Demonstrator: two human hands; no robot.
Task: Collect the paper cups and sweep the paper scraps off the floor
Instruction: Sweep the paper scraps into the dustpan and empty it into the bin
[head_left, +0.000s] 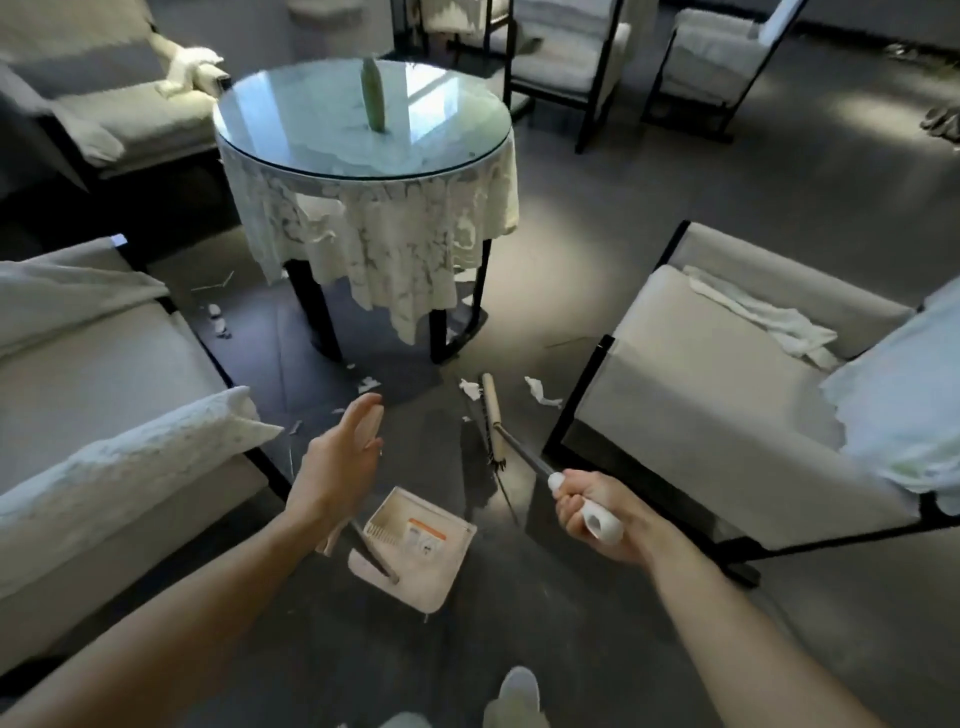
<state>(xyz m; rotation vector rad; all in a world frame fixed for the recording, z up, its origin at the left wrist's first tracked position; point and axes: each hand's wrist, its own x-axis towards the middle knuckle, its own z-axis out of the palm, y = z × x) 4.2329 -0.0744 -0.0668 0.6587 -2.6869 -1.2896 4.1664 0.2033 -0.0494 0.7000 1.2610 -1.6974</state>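
Note:
My right hand grips the white handle of a broom, whose beige head rests on the dark floor between the table and the right armchair. My left hand hovers open with straight fingers above the floor, holding nothing. A beige dustpan lies flat on the floor just below and right of that hand. White paper scraps lie near the broom head, beside it, under the table edge and by the left sofa. A stack of pale green paper cups stands on the table.
A round glass-topped table with a lace cloth stands ahead. A white sofa is at the left and a black-framed armchair at the right. More chairs stand behind. My feet show at the bottom.

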